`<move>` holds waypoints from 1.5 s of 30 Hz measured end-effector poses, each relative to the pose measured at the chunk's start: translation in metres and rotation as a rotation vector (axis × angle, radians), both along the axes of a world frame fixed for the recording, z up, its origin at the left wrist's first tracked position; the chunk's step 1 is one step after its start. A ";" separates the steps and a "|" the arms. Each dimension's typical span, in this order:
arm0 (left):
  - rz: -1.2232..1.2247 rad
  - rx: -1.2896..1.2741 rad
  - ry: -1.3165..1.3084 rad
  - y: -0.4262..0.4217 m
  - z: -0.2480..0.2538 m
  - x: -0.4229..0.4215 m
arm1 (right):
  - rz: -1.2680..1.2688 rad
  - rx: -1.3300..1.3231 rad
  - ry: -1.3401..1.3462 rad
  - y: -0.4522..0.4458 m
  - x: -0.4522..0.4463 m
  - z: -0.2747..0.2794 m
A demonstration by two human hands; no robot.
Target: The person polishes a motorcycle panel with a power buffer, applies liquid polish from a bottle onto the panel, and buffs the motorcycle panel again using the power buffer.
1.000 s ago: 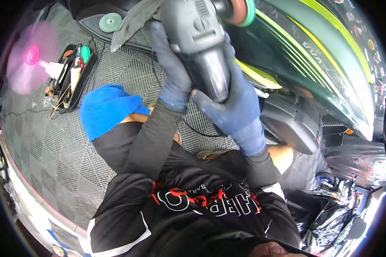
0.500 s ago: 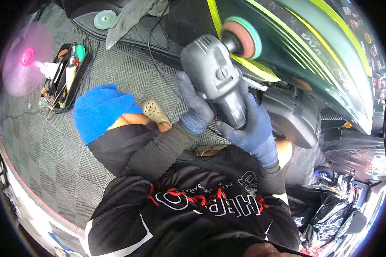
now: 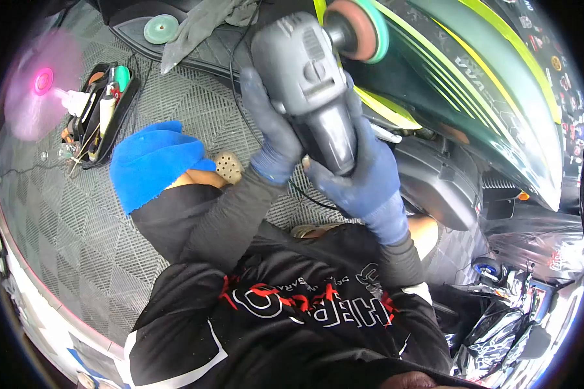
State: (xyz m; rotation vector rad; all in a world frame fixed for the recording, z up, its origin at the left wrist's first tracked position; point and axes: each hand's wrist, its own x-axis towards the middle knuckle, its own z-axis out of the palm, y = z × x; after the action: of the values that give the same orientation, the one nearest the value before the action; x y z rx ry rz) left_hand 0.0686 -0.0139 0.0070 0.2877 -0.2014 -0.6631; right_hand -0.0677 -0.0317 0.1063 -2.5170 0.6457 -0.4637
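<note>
A grey and black polisher (image 3: 308, 81) is in both my hands, with its body slanting up from the grip. My right hand (image 3: 370, 172), in a blue-grey glove, is wrapped round the polisher's lower handle. Along the tool's left side lies my left hand (image 3: 269, 129), also gloved, gripping and supporting it; its fingers are partly hidden beneath the body. At the polisher's top right is a round pad (image 3: 363, 32) in pink and green. Beside the pad stands a dark green vehicle panel (image 3: 454, 84) with yellow-lime stripes. I cannot tell whether the pad touches it.
A blue cloth (image 3: 156, 162) drapes over my left knee. On the tiled floor (image 3: 65, 214) sits a black tool tray (image 3: 113, 117), with a small pink fan (image 3: 43, 81) beside it. A green pad (image 3: 160, 30) and grey cloth (image 3: 201, 29) lie on a dark panel. A cord (image 3: 233, 71) runs past the polisher.
The polisher and both hands have shifted up and to the left. Its pad has moved higher along the striped panel, and both hands still hold the tool.
</note>
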 end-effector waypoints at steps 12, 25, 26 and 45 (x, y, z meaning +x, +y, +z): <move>-0.400 -0.535 -0.192 -0.011 -0.008 0.028 | 0.043 -0.014 -0.119 -0.007 0.013 -0.011; -0.233 0.083 0.157 0.019 -0.001 -0.068 | 0.055 0.015 0.173 -0.008 -0.060 0.000; -0.218 0.140 0.123 0.020 0.000 -0.068 | 0.034 0.038 0.142 -0.006 -0.053 0.003; -0.184 -0.131 0.072 0.008 -0.030 -0.065 | 0.082 0.128 0.201 -0.020 -0.050 0.002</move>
State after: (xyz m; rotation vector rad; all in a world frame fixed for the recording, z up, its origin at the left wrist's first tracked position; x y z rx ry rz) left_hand 0.0032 -0.0060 -0.0225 0.1203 -0.2029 -0.8370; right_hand -0.1181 -0.0512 0.1079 -2.4754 0.6217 -0.1360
